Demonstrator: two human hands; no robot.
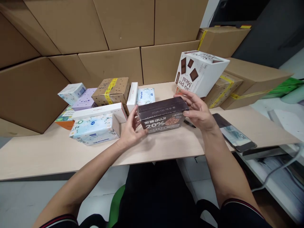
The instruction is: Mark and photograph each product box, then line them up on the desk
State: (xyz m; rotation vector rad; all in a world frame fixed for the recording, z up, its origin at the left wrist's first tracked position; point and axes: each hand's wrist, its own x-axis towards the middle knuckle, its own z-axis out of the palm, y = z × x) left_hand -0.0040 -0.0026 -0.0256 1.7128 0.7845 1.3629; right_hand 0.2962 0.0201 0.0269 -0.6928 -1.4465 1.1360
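Observation:
A dark brown printed carton (162, 114), marked "20%" on its front, is held between both hands just above the table. My left hand (133, 130) grips its left end, thumb at the lower front corner. At the right end, my right hand (196, 109) has its thumb and fingers on the upper corner. Left of my left hand lies a pale blue floral tissue pack (95, 129), with a long white box (101, 112) behind it. A white "Su-per Meal" box (199, 72) stands beyond my right hand.
Behind the left-hand group are a taped brown box (111, 91), a purple box (84, 100) and more tissue packs (146, 96). A dark flat pouch (234, 131) lies at the right. Stacked cardboard boxes (123, 65) wall off the table's (54, 155) back.

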